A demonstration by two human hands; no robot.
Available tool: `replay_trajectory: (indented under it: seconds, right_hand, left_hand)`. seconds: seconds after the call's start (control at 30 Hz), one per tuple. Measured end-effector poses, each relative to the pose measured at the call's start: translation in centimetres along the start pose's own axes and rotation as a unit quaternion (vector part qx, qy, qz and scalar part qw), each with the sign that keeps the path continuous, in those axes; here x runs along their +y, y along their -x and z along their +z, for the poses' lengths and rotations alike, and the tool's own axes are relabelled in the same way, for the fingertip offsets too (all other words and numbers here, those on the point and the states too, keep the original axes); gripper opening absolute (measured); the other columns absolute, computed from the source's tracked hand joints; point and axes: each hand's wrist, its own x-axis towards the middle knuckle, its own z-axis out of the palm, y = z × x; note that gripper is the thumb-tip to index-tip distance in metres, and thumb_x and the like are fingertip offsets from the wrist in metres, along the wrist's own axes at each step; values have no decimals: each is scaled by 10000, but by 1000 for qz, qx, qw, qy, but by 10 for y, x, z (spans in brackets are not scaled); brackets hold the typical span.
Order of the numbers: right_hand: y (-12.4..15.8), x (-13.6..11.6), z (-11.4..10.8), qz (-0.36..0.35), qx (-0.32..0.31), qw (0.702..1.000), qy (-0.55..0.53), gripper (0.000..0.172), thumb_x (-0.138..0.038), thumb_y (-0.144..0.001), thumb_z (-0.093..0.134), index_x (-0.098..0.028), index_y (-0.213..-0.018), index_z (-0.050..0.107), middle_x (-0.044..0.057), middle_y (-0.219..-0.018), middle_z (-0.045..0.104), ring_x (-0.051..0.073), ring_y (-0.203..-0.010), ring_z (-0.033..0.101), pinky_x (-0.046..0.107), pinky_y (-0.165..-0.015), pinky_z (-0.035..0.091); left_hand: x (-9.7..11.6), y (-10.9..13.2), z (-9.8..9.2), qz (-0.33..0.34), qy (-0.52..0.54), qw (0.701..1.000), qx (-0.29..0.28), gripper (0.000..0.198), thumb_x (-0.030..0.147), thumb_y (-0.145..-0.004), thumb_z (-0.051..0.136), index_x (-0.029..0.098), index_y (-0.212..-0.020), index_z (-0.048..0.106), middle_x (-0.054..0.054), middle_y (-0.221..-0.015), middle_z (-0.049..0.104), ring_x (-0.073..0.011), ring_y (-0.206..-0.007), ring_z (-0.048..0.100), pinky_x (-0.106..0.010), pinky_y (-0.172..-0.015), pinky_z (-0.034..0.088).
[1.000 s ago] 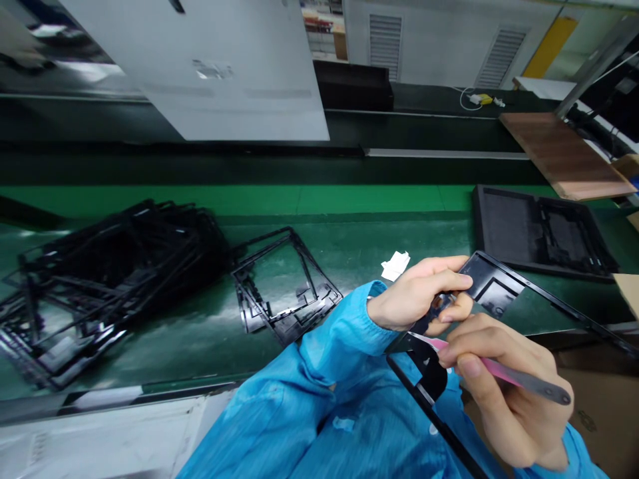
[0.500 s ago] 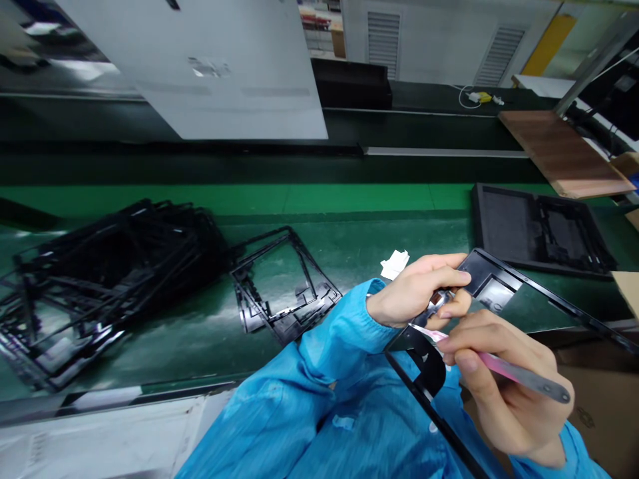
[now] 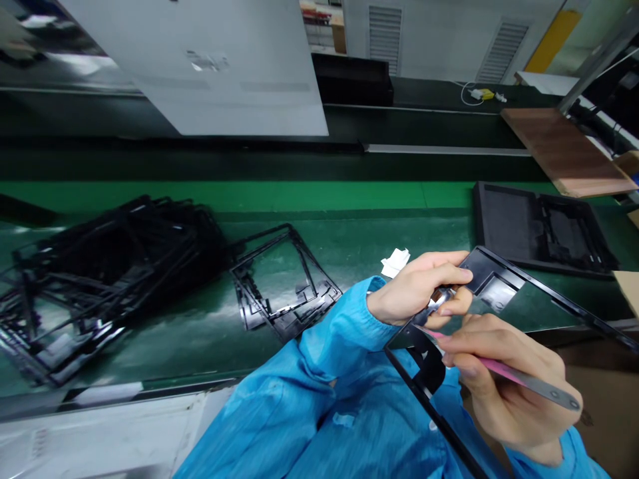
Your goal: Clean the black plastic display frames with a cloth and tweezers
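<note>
A: Where is the black plastic frame (image 3: 480,271) sitting?

B: It is staying off the bench surface at the near right, in front of the blue smock (image 3: 369,392). The left hand (image 3: 422,286) is pinching its wide end, next to a shiny metallic part (image 3: 438,297).

A: And the right hand (image 3: 509,382)?

B: That one is closing around the pink-and-grey tweezers (image 3: 522,376), and their tips are pointing at the frame just beside the left hand. Whether they are gripping anything, I cannot tell.

A: How is the frame likely to handle?

B: I'm judging it light, fairly stiff at the wide end, probably flexing along the long thin rails (image 3: 449,432), where twisting could be cracking it. The smooth plastic is looking slightly slippery. I'd be taking hold at the wide end, as the left hand is doing, and keeping pressure off the rails.

A: What is differing from half a second ago?

B: The right hand and tweezers are sitting slightly farther right, while the left hand is keeping its hold. The white paper scrap (image 3: 395,263) is staying put on the green bench (image 3: 359,239), as are the loose frame (image 3: 289,326) and the heap of frames (image 3: 190,246) at the left.
</note>
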Motion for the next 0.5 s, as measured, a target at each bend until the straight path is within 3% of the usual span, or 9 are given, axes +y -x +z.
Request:
replay_trajectory:
  seconds: [0.27,0.5]
  right_hand:
    - [-2,0,0,-2,-6,1000,8,194,-103,-997,733,-180,-1171,770,1,-878,780,139,-801,761,252,-749,630]
    - [-8,-6,2,8,-23,1000,12,109,-123,-1031,698,-170,-1111,757,-33,-867,781,71,-802,755,160,-797,614]
  left_hand:
    - [0,1,0,3,1,1000,1,337,403,-972,678,232,-944,389,106,-524,465,-50,-322,309,-166,-382,190]
    - [-2,-1,0,20,6,1000,-6,319,401,-968,682,224,-948,417,107,-518,473,-46,-324,306,-152,-368,223]
